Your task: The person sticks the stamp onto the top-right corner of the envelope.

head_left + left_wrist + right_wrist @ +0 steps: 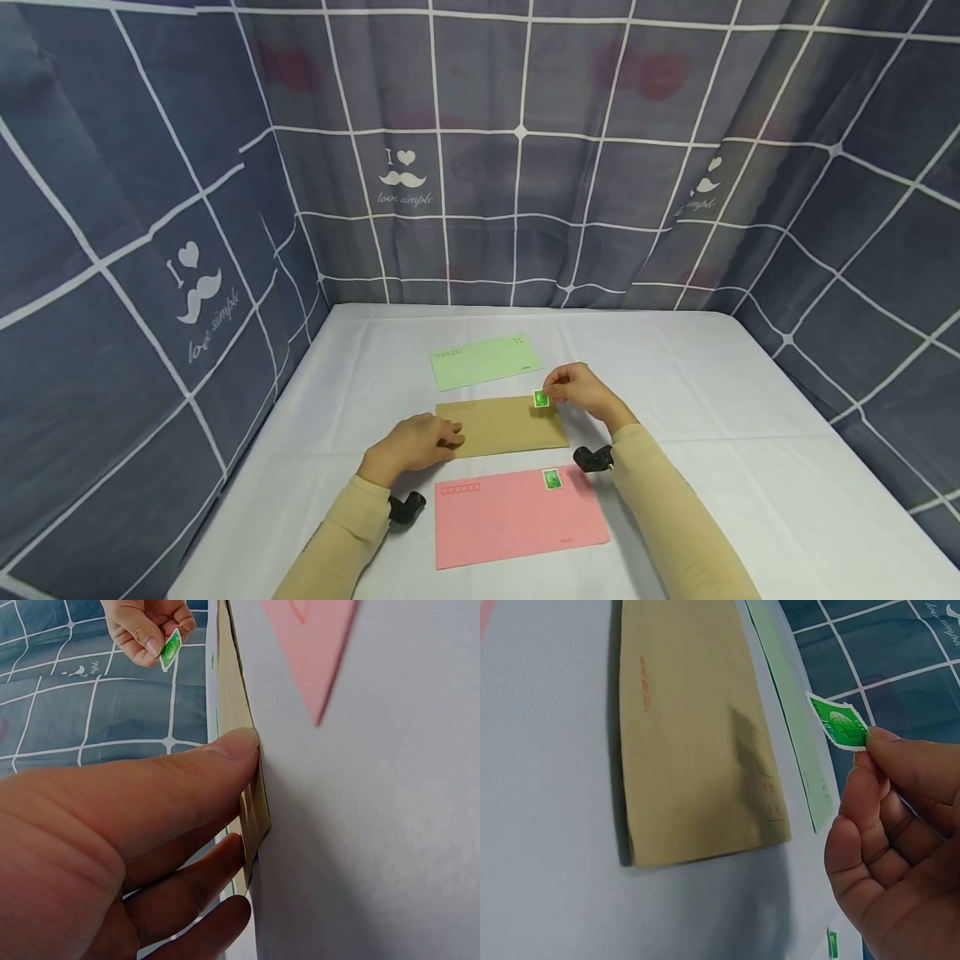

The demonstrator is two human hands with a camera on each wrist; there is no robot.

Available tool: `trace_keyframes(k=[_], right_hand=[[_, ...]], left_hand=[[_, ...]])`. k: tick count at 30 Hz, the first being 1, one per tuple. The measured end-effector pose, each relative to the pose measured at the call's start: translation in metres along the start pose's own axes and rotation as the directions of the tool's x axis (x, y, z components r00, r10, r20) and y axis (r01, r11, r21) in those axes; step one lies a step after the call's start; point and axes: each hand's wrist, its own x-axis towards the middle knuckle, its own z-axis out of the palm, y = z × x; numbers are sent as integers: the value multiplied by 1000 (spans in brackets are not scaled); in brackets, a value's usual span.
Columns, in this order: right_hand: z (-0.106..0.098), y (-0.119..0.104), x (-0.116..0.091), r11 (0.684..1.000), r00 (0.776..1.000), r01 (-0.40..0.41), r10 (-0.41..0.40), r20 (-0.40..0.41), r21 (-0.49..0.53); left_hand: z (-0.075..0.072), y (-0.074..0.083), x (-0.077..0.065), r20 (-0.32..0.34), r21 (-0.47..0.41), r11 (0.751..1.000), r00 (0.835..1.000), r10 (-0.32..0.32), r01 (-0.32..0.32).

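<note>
My right hand (581, 390) pinches a small green stamp (840, 724) with a white perforated border between thumb and index finger. It holds the stamp above the top right corner of a brown envelope (502, 425), which lies flat in the middle of the table. At the envelope's left end my left hand (415, 442) rests with its fingertips on the paper and its thumb at the near edge. Closer to me lies a pink envelope (517, 521) that bears a green stamp near its top right corner.
A light green envelope (486, 362) lies beyond the brown one. Another stamp (832, 943) sits on the table past the right hand, mostly hidden in the head view. The white-clothed table (720, 500) is enclosed by dark checked curtains (480, 175) on three sides.
</note>
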Motion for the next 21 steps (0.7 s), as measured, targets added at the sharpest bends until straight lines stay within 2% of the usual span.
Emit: trace_keyframes(k=[13,21], right_hand=[[5,-2,2,1000,1000,8,-9,16,23],[6,-4,5,1000,1000,14,-14,18,20]], left_hand=[[0,0,1,0,4,1000,1000,9,-9],[0,1,-1,-9,2,1000,1000,-8,8]])
